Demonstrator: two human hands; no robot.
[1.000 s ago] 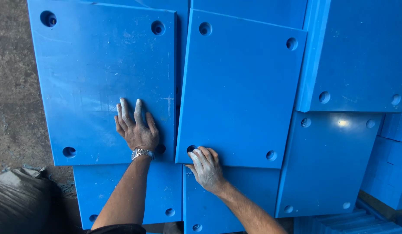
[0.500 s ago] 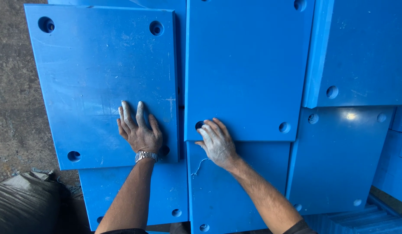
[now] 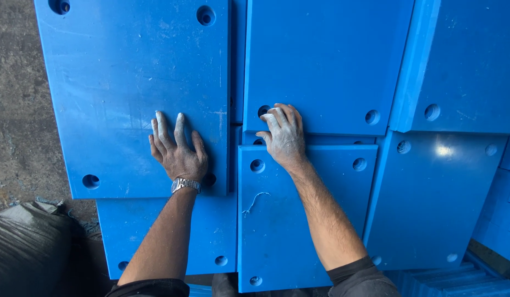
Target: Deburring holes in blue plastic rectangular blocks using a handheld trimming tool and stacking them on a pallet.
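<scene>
Left hand, dusted white and wearing a metal wristwatch, pressed flat and open, fingers spread, on the large blue plastic panel topping the left stack, close to that panel's lower right corner. Right hand, also chalky, curled over the lower left corner of the upper blue panel, fingertips hooked at its corner hole, above another drilled blue panel. More blue panels stacked to the right, grey concrete floor and a dark sack at left
</scene>
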